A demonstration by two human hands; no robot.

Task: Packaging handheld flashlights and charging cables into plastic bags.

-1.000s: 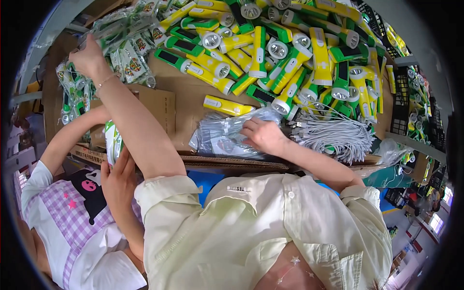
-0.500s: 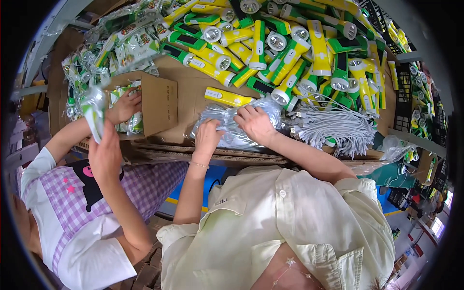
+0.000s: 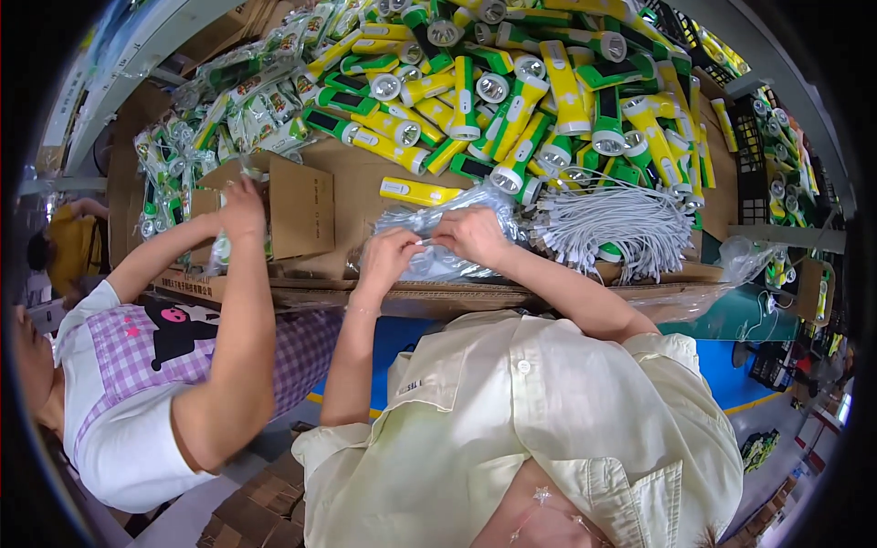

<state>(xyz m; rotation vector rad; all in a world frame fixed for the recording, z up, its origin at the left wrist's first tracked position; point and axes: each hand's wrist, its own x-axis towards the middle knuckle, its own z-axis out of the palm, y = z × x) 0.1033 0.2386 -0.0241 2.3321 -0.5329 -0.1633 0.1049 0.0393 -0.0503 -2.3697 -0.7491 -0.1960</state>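
Note:
A pile of thin clear plastic bags [image 3: 445, 266] lies on the cardboard in front of me. My left hand [image 3: 387, 259] is closed at its left end, thumb and fingertips pinched on bag film. Close beside it, my right hand [image 3: 473, 236] bends over the bags with its fingertips pinched on the film too. The two hands' fingertips almost meet. Just behind the bags lies a single yellow flashlight [image 3: 416, 191]. On the right sits a bundle of white cables [image 3: 617, 228] with a green flashlight part showing beneath.
A large heap of yellow and green flashlights [image 3: 512, 100] covers the far side. Bagged flashlights [image 3: 260, 114] are piled at the far left. A co-worker's hands are at an open cardboard box [image 3: 306, 210] on my left. Black crates [image 3: 754, 164] stand at the right.
My hands have drawn closer together, fingertips now pinching at the bags. The co-worker's raised hand with a bagged flashlight has gone down to the box. The view has shifted slightly.

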